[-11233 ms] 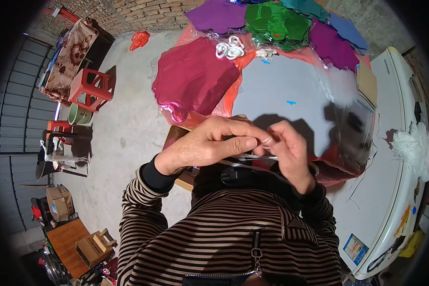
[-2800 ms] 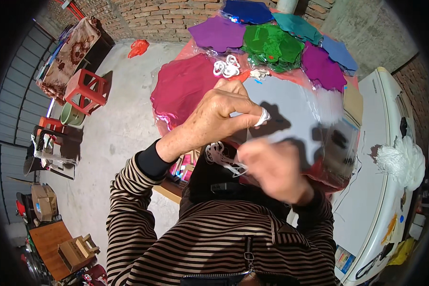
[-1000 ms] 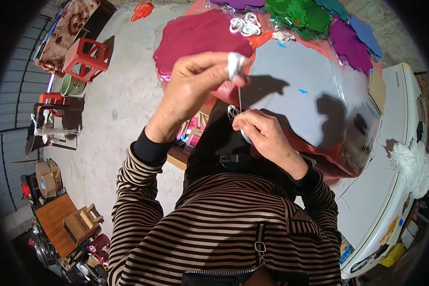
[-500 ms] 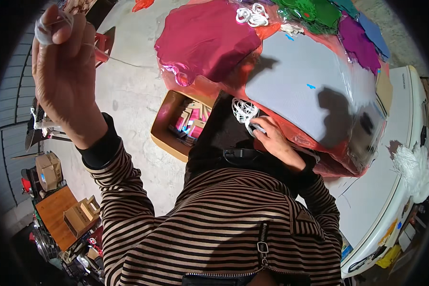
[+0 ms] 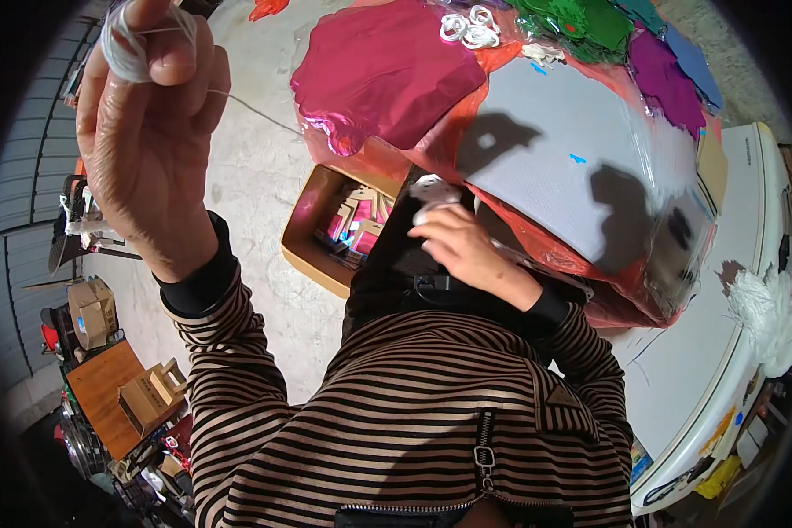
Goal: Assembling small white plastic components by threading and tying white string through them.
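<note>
My left hand (image 5: 154, 154) is raised at the upper left, palm toward me. White string (image 5: 125, 46) is looped around its upper fingers, whose tips run out at the top edge. A thin strand of it trails from the hand toward the pink sheets. Over my dark-clad lap, my right hand (image 5: 466, 251) curls its fingers around a bundle of white cord (image 5: 433, 191). The bundle is blurred and partly hidden beneath those fingers. An open cardboard box (image 5: 312, 270) with small brown and pink cards (image 5: 361, 216) inside stands just left of my lap.
Shiny pink sheets (image 5: 387, 75) and a plastic-wrapped grey stack (image 5: 554, 132) lie ahead of me on red plastic. White cord coils (image 5: 471, 28) and green pieces (image 5: 572, 26) are at the back. A white panel (image 5: 678, 387) is at right, a wooden board (image 5: 106, 400) at lower left.
My left hand has moved right and appears larger. My right hand has shifted left over my lap, and the cord bundle has moved left with it.
</note>
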### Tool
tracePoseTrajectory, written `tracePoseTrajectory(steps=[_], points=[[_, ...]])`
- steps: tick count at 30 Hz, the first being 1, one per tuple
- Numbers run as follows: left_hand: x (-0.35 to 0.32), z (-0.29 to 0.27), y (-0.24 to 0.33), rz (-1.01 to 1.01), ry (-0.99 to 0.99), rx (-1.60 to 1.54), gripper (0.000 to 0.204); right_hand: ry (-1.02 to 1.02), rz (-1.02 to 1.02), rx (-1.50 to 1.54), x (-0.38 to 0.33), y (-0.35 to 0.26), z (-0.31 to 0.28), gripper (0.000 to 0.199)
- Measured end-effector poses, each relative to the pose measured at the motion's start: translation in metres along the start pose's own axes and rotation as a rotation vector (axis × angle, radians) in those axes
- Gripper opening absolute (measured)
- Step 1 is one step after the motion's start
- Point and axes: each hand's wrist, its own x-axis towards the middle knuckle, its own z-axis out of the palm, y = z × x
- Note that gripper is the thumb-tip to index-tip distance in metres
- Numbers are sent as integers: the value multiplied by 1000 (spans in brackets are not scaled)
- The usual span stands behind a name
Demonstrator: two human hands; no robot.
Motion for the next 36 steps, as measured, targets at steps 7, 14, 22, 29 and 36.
tracePoseTrajectory(steps=[7,14,22,29,36], points=[[4,26,-16,-30,-33,-21,31,-412,-321,-113,18,-28,-4,21],[29,97,-22,-388,-63,83,24,33,-6,-81,15,-110,-102,12],[46,149,-53,-526,-182,16,21,714,-1,606,19,-154,-137,26],[43,156,-77,-371,-286,369,17,422,-99,89,-29,-179,-177,20],[51,161,-75,-264,-384,388,14,354,-199,25,-10,-128,-149,8]])
